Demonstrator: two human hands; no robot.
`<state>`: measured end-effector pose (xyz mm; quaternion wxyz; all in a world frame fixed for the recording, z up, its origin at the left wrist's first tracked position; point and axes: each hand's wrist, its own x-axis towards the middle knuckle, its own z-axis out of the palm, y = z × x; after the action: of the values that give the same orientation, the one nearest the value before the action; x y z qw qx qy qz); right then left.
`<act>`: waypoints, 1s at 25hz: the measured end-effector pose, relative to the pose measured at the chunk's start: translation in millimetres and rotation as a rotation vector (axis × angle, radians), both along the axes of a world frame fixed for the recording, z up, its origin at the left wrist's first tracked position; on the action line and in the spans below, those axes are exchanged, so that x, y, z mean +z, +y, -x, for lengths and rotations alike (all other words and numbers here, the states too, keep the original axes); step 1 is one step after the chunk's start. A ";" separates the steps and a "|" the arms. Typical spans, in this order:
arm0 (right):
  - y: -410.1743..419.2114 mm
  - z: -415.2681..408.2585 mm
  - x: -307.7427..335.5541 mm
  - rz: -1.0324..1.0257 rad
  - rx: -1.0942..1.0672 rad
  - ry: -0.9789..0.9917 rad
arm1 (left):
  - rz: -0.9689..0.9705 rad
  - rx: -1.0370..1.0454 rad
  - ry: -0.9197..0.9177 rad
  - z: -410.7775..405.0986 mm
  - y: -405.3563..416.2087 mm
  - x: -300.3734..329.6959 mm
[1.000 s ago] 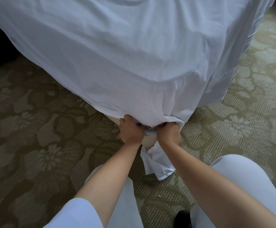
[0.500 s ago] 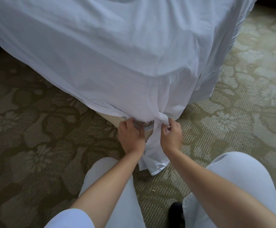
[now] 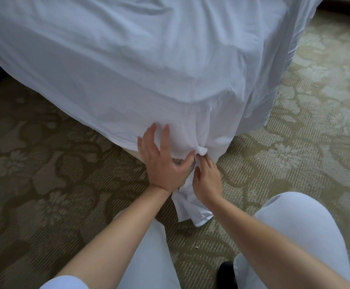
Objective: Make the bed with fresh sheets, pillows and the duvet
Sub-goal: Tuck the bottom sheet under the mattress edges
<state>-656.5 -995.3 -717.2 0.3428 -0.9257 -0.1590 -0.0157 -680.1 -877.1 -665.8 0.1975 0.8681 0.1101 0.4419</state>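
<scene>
We press our flat left hand (image 3: 161, 161) on the sheet (image 3: 128, 69); beside it, our right hand (image 3: 207, 178) apparently pinches the sheet's knot (image 3: 202, 151).

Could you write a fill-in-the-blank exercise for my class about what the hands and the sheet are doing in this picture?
1. The white sheet is gathered into a knot at the bed's ____.
2. The left hand lies ____ against the sheet, fingers straight.
3. The right hand pinches the sheet just below the ____.
4. The sheet's loose tail hangs down to the patterned ____.

Missing words: corner; flat; knot; carpet
</scene>
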 end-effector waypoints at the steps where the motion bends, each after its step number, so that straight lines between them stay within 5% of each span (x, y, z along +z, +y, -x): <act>1: -2.7 5.7 -3.6 0.017 0.008 -0.003 | -0.092 -0.019 0.002 -5.4 -2.1 8.3; 4: -11.3 12.0 -12.9 -0.025 -0.134 0.083 | -0.258 -0.061 0.036 -18.6 -8.7 21.7; 9: -13.7 -8.7 -16.4 -0.017 -0.294 0.547 | -0.384 -0.027 0.016 -39.4 -2.9 32.5; 20: -8.4 -27.2 -37.5 -0.474 -0.327 0.998 | -0.384 0.027 -0.063 -50.5 -11.8 39.0; 25: 1.6 -39.1 -28.6 -0.540 -0.579 1.130 | -0.381 0.040 -0.068 -52.1 -11.8 38.3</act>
<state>-617.3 -993.6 -745.8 0.5735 -0.6795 0.3072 0.3392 -628.0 -888.9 -627.4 0.0241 0.8720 0.0351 0.4877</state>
